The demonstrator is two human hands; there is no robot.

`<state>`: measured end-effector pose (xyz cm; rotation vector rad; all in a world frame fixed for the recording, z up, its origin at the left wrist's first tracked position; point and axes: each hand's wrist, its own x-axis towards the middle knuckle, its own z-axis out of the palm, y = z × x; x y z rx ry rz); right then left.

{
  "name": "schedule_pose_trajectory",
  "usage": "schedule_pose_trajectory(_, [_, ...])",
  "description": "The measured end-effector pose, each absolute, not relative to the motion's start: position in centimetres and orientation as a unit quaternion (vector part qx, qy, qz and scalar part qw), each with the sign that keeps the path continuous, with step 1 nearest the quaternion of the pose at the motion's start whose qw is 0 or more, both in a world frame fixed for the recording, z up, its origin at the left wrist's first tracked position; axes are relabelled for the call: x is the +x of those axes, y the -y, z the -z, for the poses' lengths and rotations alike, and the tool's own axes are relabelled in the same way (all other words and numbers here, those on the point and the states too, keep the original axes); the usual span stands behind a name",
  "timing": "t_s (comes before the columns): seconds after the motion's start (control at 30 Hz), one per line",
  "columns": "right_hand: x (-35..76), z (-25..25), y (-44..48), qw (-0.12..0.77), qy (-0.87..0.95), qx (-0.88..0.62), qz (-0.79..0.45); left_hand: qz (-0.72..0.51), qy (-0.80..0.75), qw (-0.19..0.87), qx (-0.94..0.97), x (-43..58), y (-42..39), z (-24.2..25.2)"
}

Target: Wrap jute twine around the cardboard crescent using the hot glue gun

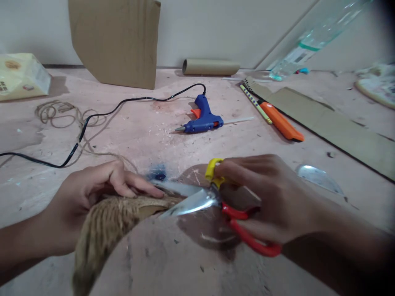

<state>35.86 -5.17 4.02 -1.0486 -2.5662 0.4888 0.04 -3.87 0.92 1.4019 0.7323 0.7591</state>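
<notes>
My left hand [101,189] is closed on a curved piece wrapped in brown twine [108,224], whose near end hangs down toward the bottom of the view. Bare cardboard seems to show at its right end. In my right hand [271,193] is a pair of scissors [200,199] with one yellow and one red handle loop. The blades stand apart around the right end of the wrapped piece. My left fingertips lie close to the upper blade. A loose strand of twine [108,153] runs from behind my left hand to a tangle on the floor.
A blue glue gun [203,117] with a black cord [120,107] lies ahead. Farther back are a cardboard sheet [120,41], a cardboard tube [211,67] and a pale package [23,76]. Rightward are an orange cutter [280,121], a cardboard strip [333,125] and a clear bottle [308,47].
</notes>
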Motion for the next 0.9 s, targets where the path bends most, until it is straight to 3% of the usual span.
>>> schedule_pose_trajectory(0.13, [38.9,-4.2,3.0,0.195,0.837,-0.496,-0.122,-0.305,-0.224,0.429,0.82,-0.4,2.5,0.0])
schedule_pose_trajectory(0.3, [42.8,-4.9,-1.8,0.119,0.686,-0.717,0.026,-0.228,-0.167,0.23,0.931,-0.9,-0.1,0.0])
schedule_pose_trajectory(0.4, [45.0,-5.4,-5.1,0.063,0.633,-0.77,0.053,-0.217,-0.193,0.185,0.939,-0.7,-1.2,-0.3])
schedule_pose_trajectory(0.6, [47.2,-5.9,-8.7,-0.008,0.608,-0.791,0.063,-0.209,-0.24,0.26,0.912,0.8,-2.7,0.4])
schedule_pose_trajectory(0.73, [45.8,-6.7,-8.4,0.019,0.663,-0.743,0.087,-0.225,-0.238,0.311,0.892,0.7,-2.3,-0.9])
schedule_pose_trajectory(0.9, [42.1,-6.1,-7.9,0.061,0.814,-0.576,0.032,-0.137,-0.215,0.485,0.837,0.0,0.0,-3.3])
